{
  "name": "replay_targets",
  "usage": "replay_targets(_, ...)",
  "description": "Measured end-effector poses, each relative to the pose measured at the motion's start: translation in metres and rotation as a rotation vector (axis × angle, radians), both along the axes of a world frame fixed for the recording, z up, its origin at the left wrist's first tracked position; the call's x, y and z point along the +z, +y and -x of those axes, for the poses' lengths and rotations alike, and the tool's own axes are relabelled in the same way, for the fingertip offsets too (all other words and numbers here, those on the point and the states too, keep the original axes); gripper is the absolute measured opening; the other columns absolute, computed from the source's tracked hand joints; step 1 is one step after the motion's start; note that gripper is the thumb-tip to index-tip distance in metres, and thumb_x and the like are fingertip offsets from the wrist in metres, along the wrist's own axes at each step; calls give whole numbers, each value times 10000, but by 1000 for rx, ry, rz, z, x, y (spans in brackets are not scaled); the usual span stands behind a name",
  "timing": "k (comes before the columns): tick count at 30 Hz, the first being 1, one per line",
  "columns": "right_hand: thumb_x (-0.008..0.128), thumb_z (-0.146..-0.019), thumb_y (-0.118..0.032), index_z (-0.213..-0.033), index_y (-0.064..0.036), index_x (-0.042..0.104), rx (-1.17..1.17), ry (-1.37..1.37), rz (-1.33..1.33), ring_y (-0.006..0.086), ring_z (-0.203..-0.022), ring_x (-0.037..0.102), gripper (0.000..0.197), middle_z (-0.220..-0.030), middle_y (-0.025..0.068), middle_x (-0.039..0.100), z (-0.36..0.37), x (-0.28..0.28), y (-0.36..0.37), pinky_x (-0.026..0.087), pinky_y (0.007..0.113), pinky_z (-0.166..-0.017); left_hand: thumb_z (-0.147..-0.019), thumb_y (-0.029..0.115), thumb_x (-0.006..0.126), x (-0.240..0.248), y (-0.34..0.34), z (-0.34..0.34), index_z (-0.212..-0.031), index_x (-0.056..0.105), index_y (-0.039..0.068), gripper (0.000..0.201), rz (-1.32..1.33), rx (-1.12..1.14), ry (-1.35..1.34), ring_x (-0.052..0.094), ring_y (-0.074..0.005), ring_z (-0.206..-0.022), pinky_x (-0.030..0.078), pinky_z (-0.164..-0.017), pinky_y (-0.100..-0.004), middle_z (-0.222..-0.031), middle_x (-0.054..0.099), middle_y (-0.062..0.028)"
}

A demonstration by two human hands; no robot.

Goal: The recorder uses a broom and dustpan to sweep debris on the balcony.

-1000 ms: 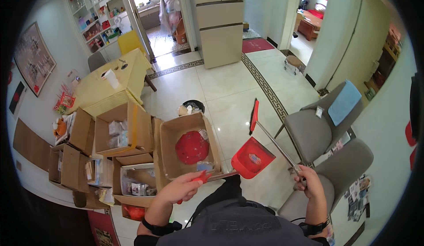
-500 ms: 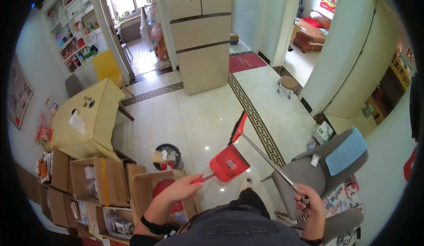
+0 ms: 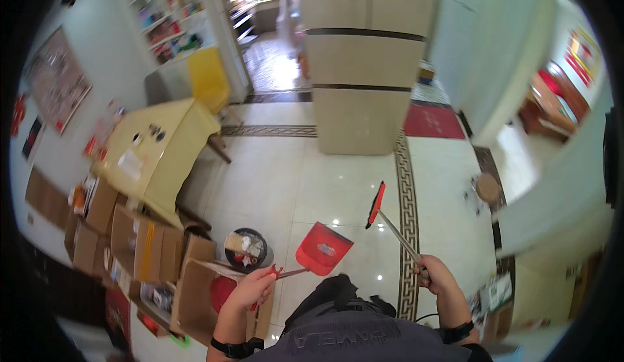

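Observation:
My left hand (image 3: 255, 288) is closed around the handle of a red dustpan (image 3: 325, 250), which has a sticker in its pan. The dustpan is in front of me, above the tiled floor. In my right hand (image 3: 434, 275) is the grey handle end of a broom (image 3: 398, 233) with a metal stick, a red head and dark bristles. The broom head lies up and left of that hand, apart from the dustpan. A dark round trash bin (image 3: 265, 250), holding crumpled tissues and other litter, stands left of the dustpan.
Several open cardboard boxes (image 3: 158, 250) crowd the left side, below a table with a yellow cloth (image 3: 175, 131). A tall beige refrigerator (image 3: 357, 121) stands ahead, with a red mat (image 3: 434, 121) at its right. A round stool (image 3: 487, 187) is at the right, near a doorway.
My view has turned right, so the room has shifted and the grey chairs at the right have left the picture. The broom head has moved farther from the dustpan; both tools stay in my hands.

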State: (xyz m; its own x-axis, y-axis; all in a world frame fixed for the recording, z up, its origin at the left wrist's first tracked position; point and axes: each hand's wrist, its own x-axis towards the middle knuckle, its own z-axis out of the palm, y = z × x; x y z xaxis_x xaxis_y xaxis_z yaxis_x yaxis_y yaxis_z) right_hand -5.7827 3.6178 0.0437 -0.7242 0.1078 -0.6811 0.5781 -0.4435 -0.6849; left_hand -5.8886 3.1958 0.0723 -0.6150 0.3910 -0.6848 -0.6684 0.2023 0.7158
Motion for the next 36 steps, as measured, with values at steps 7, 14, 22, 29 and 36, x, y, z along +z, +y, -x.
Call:
replay_targets(7, 474, -804, -154, -873, -50, 469, 78, -121, 21, 105, -374, 347, 125, -608, 44, 488, 178, -9, 69, 276, 242, -347, -909, 224, 465, -21, 41, 94, -976, 513, 92, 155, -16, 356, 41, 290, -50, -367, 232, -336, -209, -516, 344, 63)
replay_targets(14, 459, -823, -169, -869, -74, 476, 394, -135, -20, 77, -379, 342, 106, -636, 30, 510, 314, 3, 128, 275, 225, -357, -903, 244, 485, -26, 100, 195, -969, 512, 91, 169, -1, 465, 96, 263, -33, -366, 207, -334, -212, -503, 311, 81)
replay_targets(22, 483, -807, -178, -801, -69, 479, 804, -92, -77, 86, -383, 376, 109, -613, 43, 502, 493, -12, 177, 298, 225, -344, -911, 267, 480, 27, 172, 148, -1048, 506, 131, 195, 50, 1211, 146, 240, -24, -338, 190, -313, -192, -472, 288, 83)
replay_targets(29, 474, -795, -162, -827, -46, 473, 1076, -42, -36, 81, -379, 349, 120, -646, 49, 497, 588, -23, 207, 279, 231, -346, -896, 251, 467, 103, 277, 134, -1157, 501, 98, 304, 368, 1484, 237, 228, -30, -331, 189, -306, -194, -470, 289, 73)
replay_targets(36, 467, -784, -150, -851, -44, 452, 1075, -36, -6, 71, -376, 326, 127, -672, 51, 480, 622, -30, 205, 255, 225, -336, -845, 194, 468, 65, 310, 168, -1270, 437, 130, 431, 1462, 619, 306, 608, -266, -639, 475, -598, -392, -781, 641, -92)
